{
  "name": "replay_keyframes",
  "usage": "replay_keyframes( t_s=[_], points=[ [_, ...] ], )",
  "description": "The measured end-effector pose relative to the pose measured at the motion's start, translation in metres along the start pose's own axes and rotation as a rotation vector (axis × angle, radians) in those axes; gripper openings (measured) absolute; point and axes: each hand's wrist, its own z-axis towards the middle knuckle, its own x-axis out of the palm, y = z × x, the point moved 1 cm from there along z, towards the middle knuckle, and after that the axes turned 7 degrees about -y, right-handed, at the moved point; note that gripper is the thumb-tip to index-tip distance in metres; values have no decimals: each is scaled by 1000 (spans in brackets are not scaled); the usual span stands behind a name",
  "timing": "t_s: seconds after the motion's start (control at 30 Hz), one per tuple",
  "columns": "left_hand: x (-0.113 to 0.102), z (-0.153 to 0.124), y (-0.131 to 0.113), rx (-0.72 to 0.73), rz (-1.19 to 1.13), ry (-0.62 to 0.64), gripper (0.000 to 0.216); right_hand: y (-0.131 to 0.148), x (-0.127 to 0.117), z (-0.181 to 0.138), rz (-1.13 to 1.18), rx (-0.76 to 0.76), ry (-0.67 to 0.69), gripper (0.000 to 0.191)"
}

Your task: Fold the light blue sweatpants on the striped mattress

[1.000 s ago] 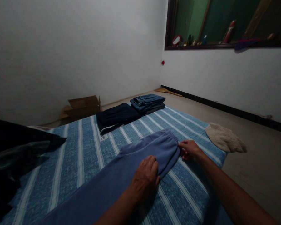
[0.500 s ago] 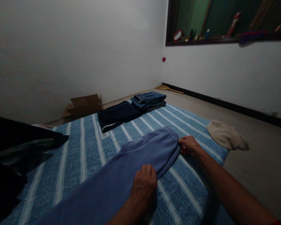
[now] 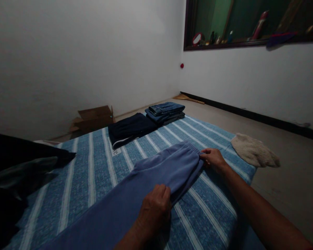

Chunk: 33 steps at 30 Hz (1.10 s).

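Note:
Blue-grey elastic-waist pants (image 3: pixel 135 194) lie lengthwise on the striped bed (image 3: pixel 101 173), folded along their length, with the gathered waistband toward the far right. My right hand (image 3: pixel 213 159) pinches the near corner of the waistband. Closer to me, my left hand (image 3: pixel 156 205) grips the near edge of the pants partway down, its fingers curled with the tips hidden. Beyond the pants lie folded dark navy pants (image 3: pixel 131 127) with a white trim line. Beside those stands a stack of folded jeans (image 3: pixel 167 109).
Dark clothes (image 3: pixel 21 173) are heaped at the left. A beige fuzzy cloth (image 3: pixel 254 151) hangs over the bed's right corner. An open cardboard box (image 3: pixel 94 118) stands by the wall, and a broom (image 3: pixel 189 99) lies on the floor in the far corner.
My left hand has shifted slightly left and toward me along the pants' edge. My right hand has moved a little to the right and away, with the waistband corner still pinched.

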Motion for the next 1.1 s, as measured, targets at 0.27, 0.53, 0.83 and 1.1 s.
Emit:
replay_keyframes(
  t_s=[0.27,0.53,0.83,1.1],
  points=[
    [12,-1,-2,56,33,-32,21,-1,-6,2,-241,-172,13,21],
    [13,-4,-2,65,40,-33,21,19,-7,-17,-256,-180,80,29],
    [1,-1,-9,-32,69,164,24,27,-5,-30,96,20,361,39],
    [-6,3,-19,-117,135,204,32,26,10,-17,176,58,209,20]
  ],
)
